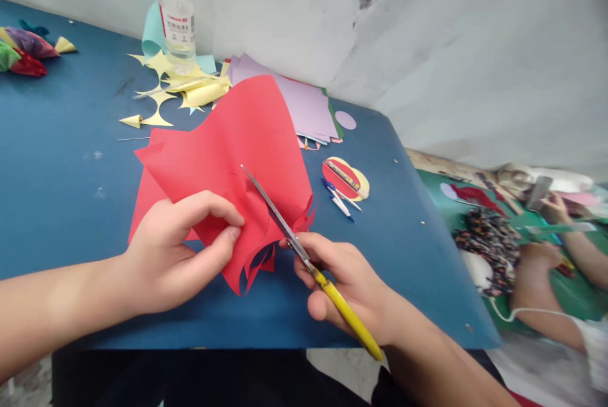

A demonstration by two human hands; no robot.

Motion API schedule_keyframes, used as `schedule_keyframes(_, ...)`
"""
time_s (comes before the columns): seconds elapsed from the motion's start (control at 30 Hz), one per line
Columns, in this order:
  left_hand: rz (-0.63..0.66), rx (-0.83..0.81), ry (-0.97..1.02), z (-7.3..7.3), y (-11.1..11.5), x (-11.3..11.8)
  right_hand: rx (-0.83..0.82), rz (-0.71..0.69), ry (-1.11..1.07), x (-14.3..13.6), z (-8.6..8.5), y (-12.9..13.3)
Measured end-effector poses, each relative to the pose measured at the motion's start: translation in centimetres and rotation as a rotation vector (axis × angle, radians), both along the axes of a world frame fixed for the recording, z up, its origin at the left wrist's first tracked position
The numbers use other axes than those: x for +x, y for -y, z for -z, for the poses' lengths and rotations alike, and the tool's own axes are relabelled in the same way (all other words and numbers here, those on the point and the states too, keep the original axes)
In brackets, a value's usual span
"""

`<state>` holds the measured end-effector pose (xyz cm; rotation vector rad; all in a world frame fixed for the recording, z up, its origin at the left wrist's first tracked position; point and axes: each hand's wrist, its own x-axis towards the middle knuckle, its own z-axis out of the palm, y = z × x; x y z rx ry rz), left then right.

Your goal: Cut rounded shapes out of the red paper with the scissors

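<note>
A curled sheet of red paper (256, 122) stands over the blue table, with cut, ragged strips at its lower edge. My left hand (183, 252) pinches the paper's left lower part between thumb and index finger. My right hand (349, 283) is closed round scissors (349, 312) with a yellow handle. Their metal blades point up and left, across the front of the red paper, and look nearly closed. Another flat red piece (145, 201) lies beneath the curled sheet, left of it.
On the blue table (61, 192) are a water bottle (177, 21), yellow scraps (159, 100), lilac sheets (306, 103), pens (339, 199) and paper circles (345, 119). At the right, another person's hands (541, 255) are over a green table. A wall stands behind.
</note>
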<state>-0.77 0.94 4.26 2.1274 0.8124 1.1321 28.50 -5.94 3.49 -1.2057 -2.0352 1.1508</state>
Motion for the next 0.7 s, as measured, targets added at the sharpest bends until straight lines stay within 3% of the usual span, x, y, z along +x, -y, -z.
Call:
schedule_keyframes(0.37,0.082,-0.083,-0.002,0.7,0.0,0.0,0.016,-0.014,0.045,-0.1,0.2,0.0)
schedule_keyframes(0.7,0.16,-0.114,-0.015,1.7,0.1,0.1,-0.049,0.002,0.131,-0.6,-0.7,-0.3)
